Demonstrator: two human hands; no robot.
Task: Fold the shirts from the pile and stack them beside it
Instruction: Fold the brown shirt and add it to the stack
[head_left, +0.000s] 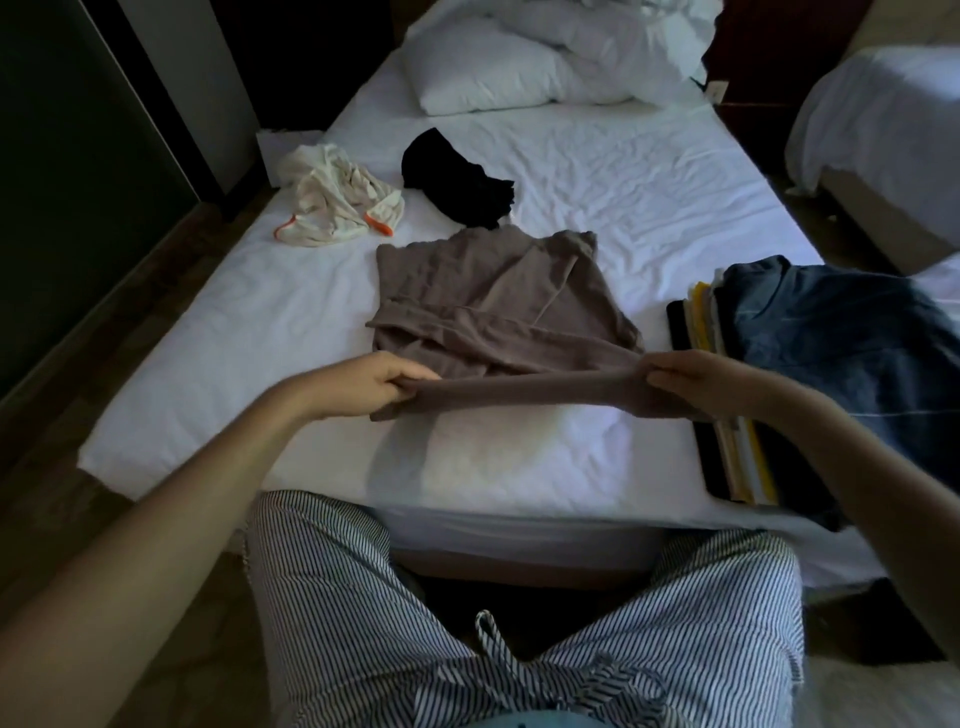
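Note:
A brown shirt (498, 296) lies spread on the white bed (260, 338), its near edge lifted off the sheet. My left hand (384, 379) pinches that edge at its left end and my right hand (696, 379) pinches it at the right end, the cloth stretched taut between them. Further back lie a crumpled cream shirt with orange trim (337, 200) and a bunched black shirt (457, 179). At the right of the bed sits a stack of folded shirts (737, 415) with a blue one (852, 353) on top.
White pillows (524, 62) are heaped at the head of the bed. A second bed (883, 135) stands at the far right. Dark floor runs along the left side. My striped trousers (363, 613) are against the bed's near edge.

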